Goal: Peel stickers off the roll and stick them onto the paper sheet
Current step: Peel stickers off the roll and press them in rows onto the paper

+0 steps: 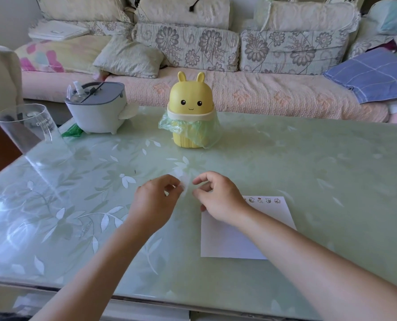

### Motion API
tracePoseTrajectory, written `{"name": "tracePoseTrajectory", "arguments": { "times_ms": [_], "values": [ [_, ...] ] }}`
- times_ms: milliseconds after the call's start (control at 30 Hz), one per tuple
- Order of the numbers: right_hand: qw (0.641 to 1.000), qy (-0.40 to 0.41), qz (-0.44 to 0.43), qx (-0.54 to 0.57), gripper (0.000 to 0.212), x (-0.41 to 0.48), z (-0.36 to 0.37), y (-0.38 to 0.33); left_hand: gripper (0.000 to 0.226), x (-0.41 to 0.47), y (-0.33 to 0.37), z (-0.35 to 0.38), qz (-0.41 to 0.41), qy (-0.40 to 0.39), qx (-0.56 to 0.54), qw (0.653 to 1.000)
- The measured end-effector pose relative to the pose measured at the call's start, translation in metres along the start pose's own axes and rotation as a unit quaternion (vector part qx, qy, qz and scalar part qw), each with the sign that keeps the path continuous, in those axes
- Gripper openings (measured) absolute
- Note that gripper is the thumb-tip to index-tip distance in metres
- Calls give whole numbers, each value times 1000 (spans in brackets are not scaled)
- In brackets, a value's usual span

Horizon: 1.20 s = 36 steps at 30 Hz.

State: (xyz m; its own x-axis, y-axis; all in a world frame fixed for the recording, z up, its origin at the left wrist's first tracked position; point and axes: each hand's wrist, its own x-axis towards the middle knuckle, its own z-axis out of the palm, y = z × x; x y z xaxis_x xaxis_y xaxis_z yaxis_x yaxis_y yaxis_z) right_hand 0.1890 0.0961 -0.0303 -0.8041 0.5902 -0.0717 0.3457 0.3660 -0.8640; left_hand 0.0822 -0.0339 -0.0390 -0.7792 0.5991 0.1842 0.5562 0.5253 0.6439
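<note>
A white paper sheet (229, 237) lies on the table at the right, with a row of several small cartoon stickers (264, 200) along its far edge. My left hand (157, 200) pinches a pale, translucent sticker strip (184, 181) just above the table, left of the sheet. My right hand (218, 196) hovers over the sheet's far left corner, fingers curled, its fingertips close to the strip. Whether they touch the strip is unclear. The roll itself is hidden or blurred between the hands.
A yellow bunny-shaped bin (191, 112) with a green bag stands behind the hands. A grey tissue box (96, 110) and a clear plastic cup (31, 133) sit at the far left. The glass-topped table (308, 158) fronts a sofa (239, 89).
</note>
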Motion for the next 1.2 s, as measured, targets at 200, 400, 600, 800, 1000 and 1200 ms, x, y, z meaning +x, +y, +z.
{"name": "tracePoseTrajectory", "arguments": {
  "times_ms": [200, 400, 600, 800, 1000, 1200],
  "values": [
    [995, -2, -16, 95, 13, -3, 7, -14, 3, -7, 1, -9, -42, -28, -116, 992],
    [989, -7, 3, 149, 11, -4, 12, -19, 7, -10, 6, -16, -61, -35, -173, 982],
    [994, 43, -89, 40, 10, 2, 12, -13, 21, -13, 15, -23, -121, -58, -244, 961],
    [977, 64, -181, -93, 9, -8, 9, -16, 25, -11, 17, -25, -170, -68, -313, 932],
    [950, 140, -235, -148, 9, -11, 16, -13, 23, -12, 16, -25, -193, -52, -318, 927],
    [924, 150, -291, -199, 8, -10, 20, -11, 22, -12, 15, -22, -217, -39, -315, 923]
  ]
}}
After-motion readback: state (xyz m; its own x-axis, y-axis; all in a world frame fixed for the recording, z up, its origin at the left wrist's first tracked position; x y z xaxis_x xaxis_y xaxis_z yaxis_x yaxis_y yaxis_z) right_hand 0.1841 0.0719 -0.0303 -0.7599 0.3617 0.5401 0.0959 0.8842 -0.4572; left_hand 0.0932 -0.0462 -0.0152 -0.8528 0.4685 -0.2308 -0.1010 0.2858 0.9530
